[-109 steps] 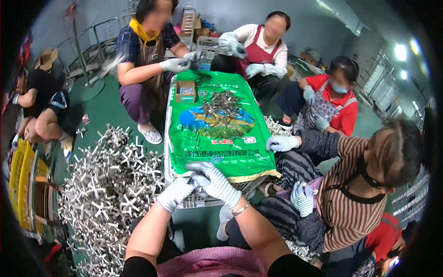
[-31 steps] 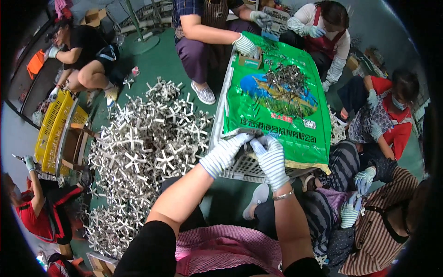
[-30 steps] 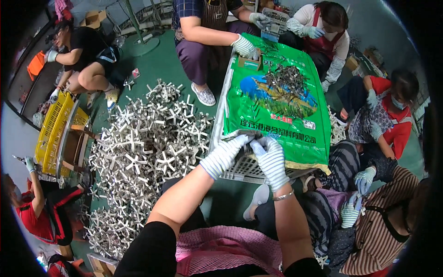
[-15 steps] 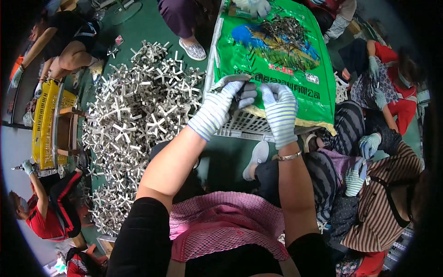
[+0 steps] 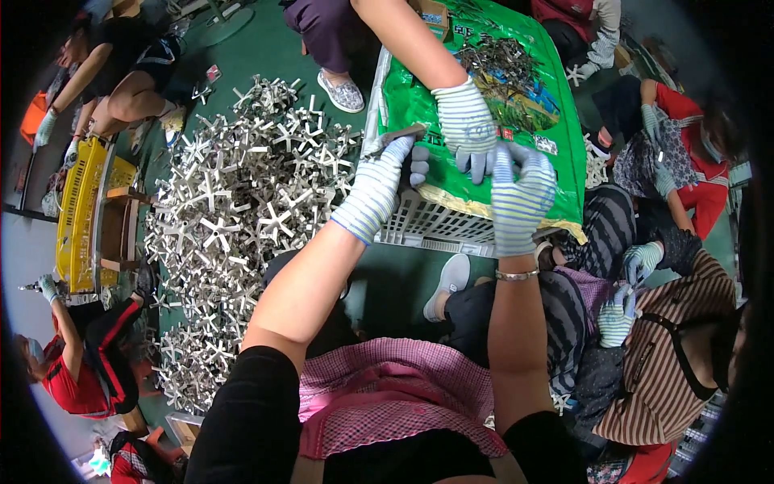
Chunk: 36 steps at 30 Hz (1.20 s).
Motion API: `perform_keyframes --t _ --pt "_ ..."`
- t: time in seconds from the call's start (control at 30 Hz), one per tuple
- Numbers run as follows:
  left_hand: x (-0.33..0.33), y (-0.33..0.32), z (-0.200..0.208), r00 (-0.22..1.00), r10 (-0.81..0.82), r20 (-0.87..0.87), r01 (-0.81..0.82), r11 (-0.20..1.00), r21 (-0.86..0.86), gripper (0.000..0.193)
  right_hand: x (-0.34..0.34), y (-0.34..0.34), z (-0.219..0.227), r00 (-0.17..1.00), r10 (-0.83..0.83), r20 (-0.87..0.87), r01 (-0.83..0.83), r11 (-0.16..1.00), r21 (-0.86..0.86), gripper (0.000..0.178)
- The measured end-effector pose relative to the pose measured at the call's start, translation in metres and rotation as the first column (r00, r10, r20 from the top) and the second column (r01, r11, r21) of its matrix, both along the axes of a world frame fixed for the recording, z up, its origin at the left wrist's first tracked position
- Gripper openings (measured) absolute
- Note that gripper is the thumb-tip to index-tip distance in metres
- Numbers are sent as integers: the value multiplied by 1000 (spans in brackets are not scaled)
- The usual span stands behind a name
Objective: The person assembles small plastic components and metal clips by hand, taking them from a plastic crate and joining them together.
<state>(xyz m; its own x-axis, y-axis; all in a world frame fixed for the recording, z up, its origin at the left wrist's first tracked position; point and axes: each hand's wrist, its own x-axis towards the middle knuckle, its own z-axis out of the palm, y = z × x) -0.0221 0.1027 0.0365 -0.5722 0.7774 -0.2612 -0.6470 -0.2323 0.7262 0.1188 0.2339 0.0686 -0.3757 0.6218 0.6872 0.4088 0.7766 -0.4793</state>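
My left hand [image 5: 377,189], in a white glove with blue stripes and grey fingers, is closed around a grey metal piece [image 5: 407,132] at the near left corner of the green printed sack [image 5: 403,89]. The piece's full shape is hidden by the fingers. My right hand [image 5: 522,194], in the same kind of glove, is over the sack's near edge with its fingers bent together; what they hold, if anything, is hidden. Between my hands a co-worker's gloved hand [image 5: 466,125] reaches down onto the sack, its fingers close beside my right fingertips.
Small dark metal parts [image 5: 500,68] lie heaped on the sack, which covers a white plastic crate [image 5: 439,226]. On the floor to the left is a big pile of star-shaped metal pieces [image 5: 218,230]. A yellow crate [image 5: 76,218] stands farther left. Co-workers sit around, one close at right [image 5: 669,339].
The co-worker's arm has come in from the top, its hand moving down to between mine. My right hand has shifted right, apart from my left, which stays near the sack's corner.
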Motion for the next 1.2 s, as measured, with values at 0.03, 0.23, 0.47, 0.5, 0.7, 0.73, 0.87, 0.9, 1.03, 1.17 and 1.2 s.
perform_keyframes --t 0.03,0.23,0.47,0.5,0.7,0.73,0.87,0.9,1.03,1.17,1.2 --pt "-3 -3 2 1000 -15 -10 15 999 41 30 -2 -1 -3 995 30 -98 -49 979 -198 17" --pt "18 -2 3 893 -149 -424 203 976 84 41 -11 -33 -16 827 63 -559 -544 338 -768 18" --pt "13 -8 -17 873 -19 -488 35 999 22 36 -23 -47 -18 845 216 -489 -531 243 -812 24" --pt "15 -8 -15 865 -17 -502 22 1000 3 37 -22 -45 -19 845 202 -496 -534 245 -809 22" --pt "17 -12 8 900 -63 -431 92 995 46 46 -21 -50 -29 800 241 -550 -592 159 -790 21" --pt "12 -16 6 900 -56 -433 93 993 66 46 -22 -55 -26 800 265 -538 -582 130 -803 20" --pt "10 -16 5 827 -74 -558 105 994 22 39 -13 -38 -32 845 441 -303 -524 570 -633 21" --pt "13 -13 3 756 -42 -653 74 997 22 36 -7 -29 -19 905 373 -206 -422 719 -552 20" --pt "13 -13 2 730 -178 -659 158 983 -91 43 -7 -10 -16 882 403 -243 -469 707 -530 25" --pt "4 -20 -9 726 -241 -645 154 970 -189 41 -14 -13 -18 835 550 -37 -518 760 -393 20" --pt "6 -17 -9 744 -228 -628 146 973 -180 40 -14 -11 -16 850 527 -27 -494 777 -390 18"
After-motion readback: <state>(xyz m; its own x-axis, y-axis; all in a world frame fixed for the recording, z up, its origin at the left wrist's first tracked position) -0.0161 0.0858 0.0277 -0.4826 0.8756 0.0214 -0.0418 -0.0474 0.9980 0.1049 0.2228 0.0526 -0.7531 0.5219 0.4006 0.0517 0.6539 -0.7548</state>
